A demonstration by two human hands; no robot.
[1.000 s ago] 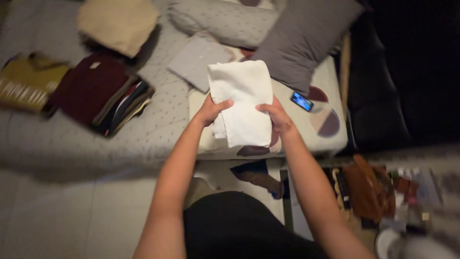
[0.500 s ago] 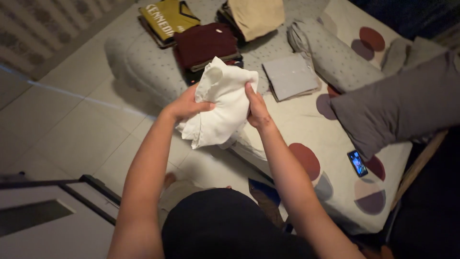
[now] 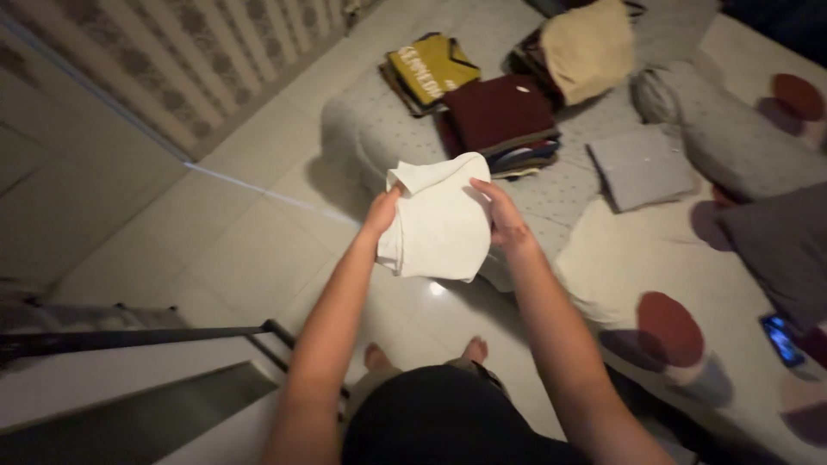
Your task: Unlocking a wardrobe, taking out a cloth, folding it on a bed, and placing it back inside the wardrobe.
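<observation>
Both bare forearms reach forward and slightly upward from the bottom of the view, elbows bent and close to the body, wrists angled toward each other. The left hand is closed in a pinch, thumb on top and fingers tucked underneath what it grips. The right hand is held at the same height, well apart from the left, fingers curled in a grasp with the back of the hand facing up.

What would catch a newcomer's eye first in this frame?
The folded white cloth at centre, held up over the tiled floor between the left hand and right hand. Behind it, on the grey bed, sit piles of folded clothes: a yellow top, a maroon stack and a beige one.
</observation>
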